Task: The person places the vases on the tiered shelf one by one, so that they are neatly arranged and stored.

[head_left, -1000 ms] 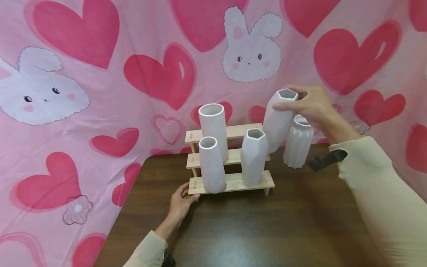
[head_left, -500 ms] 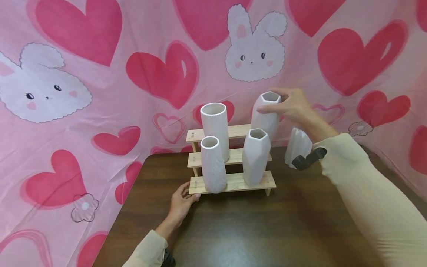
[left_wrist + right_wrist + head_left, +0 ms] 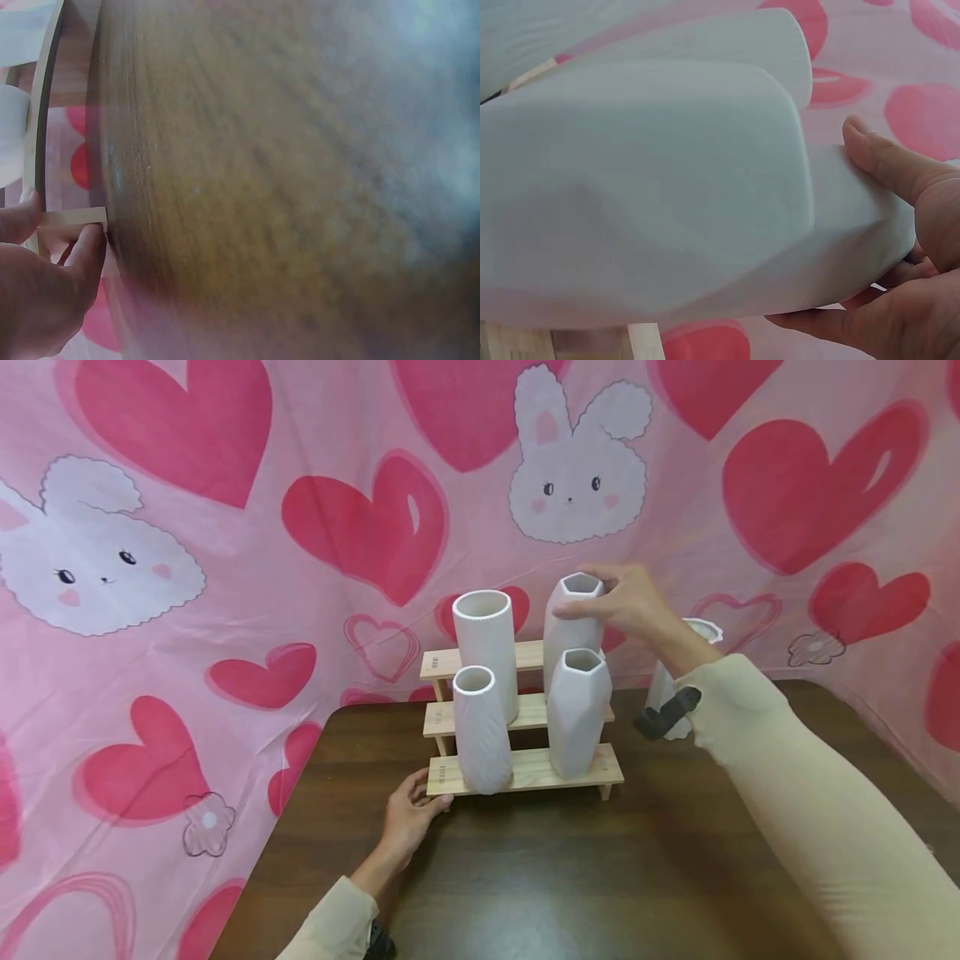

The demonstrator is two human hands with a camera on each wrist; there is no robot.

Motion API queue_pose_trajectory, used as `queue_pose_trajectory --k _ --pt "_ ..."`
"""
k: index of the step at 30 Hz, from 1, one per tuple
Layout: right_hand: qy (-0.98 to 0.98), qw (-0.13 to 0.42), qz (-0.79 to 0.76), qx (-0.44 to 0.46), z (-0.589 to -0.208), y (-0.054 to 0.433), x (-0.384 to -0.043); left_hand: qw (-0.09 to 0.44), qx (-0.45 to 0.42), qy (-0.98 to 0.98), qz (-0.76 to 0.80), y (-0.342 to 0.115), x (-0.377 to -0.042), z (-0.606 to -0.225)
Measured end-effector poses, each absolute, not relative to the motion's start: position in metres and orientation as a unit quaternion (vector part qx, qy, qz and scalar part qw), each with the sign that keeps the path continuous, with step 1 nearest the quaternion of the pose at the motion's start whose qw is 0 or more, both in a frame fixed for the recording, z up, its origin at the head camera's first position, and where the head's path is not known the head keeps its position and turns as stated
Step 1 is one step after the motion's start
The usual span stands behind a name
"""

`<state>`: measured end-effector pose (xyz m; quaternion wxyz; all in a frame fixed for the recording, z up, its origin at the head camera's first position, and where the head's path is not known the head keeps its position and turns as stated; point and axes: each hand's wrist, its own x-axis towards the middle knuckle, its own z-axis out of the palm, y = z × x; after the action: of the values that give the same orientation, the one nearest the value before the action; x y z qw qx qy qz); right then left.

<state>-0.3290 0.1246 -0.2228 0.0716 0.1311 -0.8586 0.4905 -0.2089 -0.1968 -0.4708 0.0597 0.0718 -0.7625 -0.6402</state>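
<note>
My right hand (image 3: pixel 628 603) holds a white faceted vase (image 3: pixel 564 631) near its rim, thumb on the near side and fingers behind. The vase stands upright over the right part of the three-tier wooden stand (image 3: pixel 530 768), its base hidden behind another faceted vase (image 3: pixel 577 718) on the lowest tier. In the right wrist view, thumb and fingers wrap the held vase's neck (image 3: pixel 862 217). My left hand (image 3: pixel 407 818) grips the lowest tier's left end; the left wrist view shows the thumb on its edge and fingers at the leg (image 3: pixel 71 217).
A slender textured vase (image 3: pixel 480 735) occupies the lowest tier's left side, with a taller cylindrical vase (image 3: pixel 487 647) behind it. Right of the stand, a fluted vase (image 3: pixel 662 685) on the brown table (image 3: pixel 525 877) is partly hidden by my right forearm. A pink heart-patterned cloth (image 3: pixel 337 410) hangs behind.
My right hand has carried the faceted vase left and down, from beside the stand to over its right part, and the vase has gone from tilted to upright. The left hand keeps its place.
</note>
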Motion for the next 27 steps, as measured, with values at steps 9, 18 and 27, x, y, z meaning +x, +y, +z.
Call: queue_pose_trajectory --k 9,18,27 --pt "-0.858 0.047 0.497 0.121 -0.226 0.119 -0.329 0.056 0.070 -0.762 -0.641 -0.194 -0.208 -0.470" --pt "-0.858 0.049 0.481 0.172 -0.226 0.111 -0.334 0.057 0.073 -0.762 -0.641 -0.195 -0.209 -0.471" --pt "-0.859 0.044 0.479 0.176 -0.229 0.109 -0.338 0.061 0.080 -0.758 -0.644 -0.194 -0.208 -0.471"
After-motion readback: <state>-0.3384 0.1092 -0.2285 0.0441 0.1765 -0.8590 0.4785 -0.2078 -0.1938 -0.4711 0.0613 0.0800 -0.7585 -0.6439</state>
